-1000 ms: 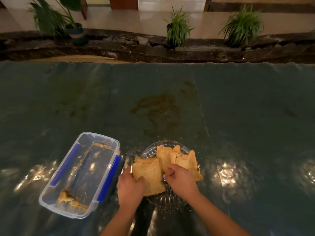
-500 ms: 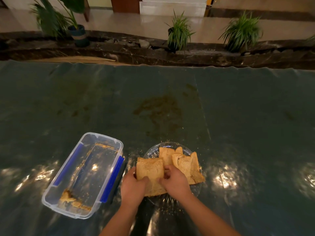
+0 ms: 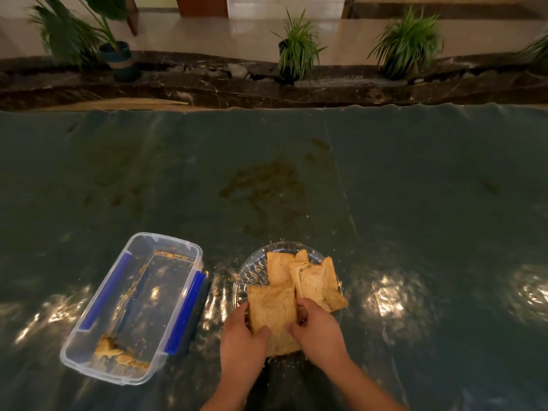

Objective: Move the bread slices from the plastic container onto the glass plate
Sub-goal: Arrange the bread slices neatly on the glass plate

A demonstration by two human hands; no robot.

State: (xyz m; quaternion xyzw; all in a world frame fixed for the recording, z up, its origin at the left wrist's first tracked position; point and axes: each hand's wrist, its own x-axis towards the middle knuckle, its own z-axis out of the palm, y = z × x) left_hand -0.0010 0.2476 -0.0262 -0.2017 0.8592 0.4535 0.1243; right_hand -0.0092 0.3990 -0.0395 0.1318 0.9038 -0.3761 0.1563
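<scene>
A clear glass plate (image 3: pixel 252 271) lies near the table's front edge with brown bread slices on it. Two slices (image 3: pixel 314 280) rest on its far and right part. The nearest bread slice (image 3: pixel 272 310) lies over the plate's front rim. My left hand (image 3: pixel 241 348) grips its left edge and my right hand (image 3: pixel 318 330) grips its right edge, thumbs on top. Left of the plate stands the clear plastic container (image 3: pixel 166 244) with blue clips. Only bread scraps (image 3: pixel 118 353) lie in its near end.
The table wears a dark green plastic cover (image 3: pixel 415 203) with a brown stain (image 3: pixel 267 188) beyond the plate. Crumbs lie around the plate. Potted plants (image 3: pixel 296 51) line a dark stone ledge behind the table.
My right hand moved from the right-hand slices to the near slice's right edge. Both hands now hold that slice, drawn slightly nearer over the plate's front rim.
</scene>
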